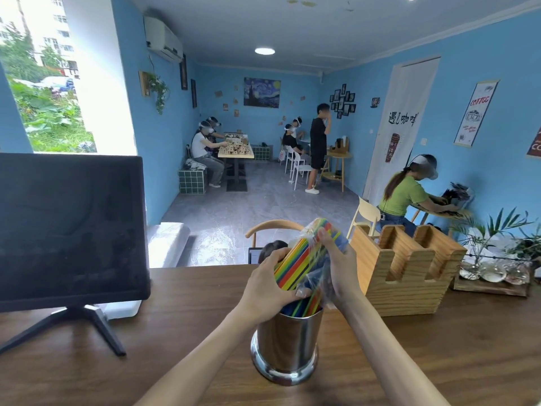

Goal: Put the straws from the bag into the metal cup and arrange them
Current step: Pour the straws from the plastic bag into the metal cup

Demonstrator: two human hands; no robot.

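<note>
While both hands grip them, straws (pixel 295 269) in metal cup (pixel 285 344).

Bare forearms, unsleeved hands (pixel 265 284)

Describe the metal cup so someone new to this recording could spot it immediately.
Start at the long dark wooden counter along the bottom of the view. Near its front, between the black monitor and the pale wooden holder, stands the metal cup. It is the only shiny steel cylinder, with coloured straws standing in it.

We get bright daylight from the window (pixel 44 83), overexposed there; strong fisheye bending at edges, slight softness overall.
</note>
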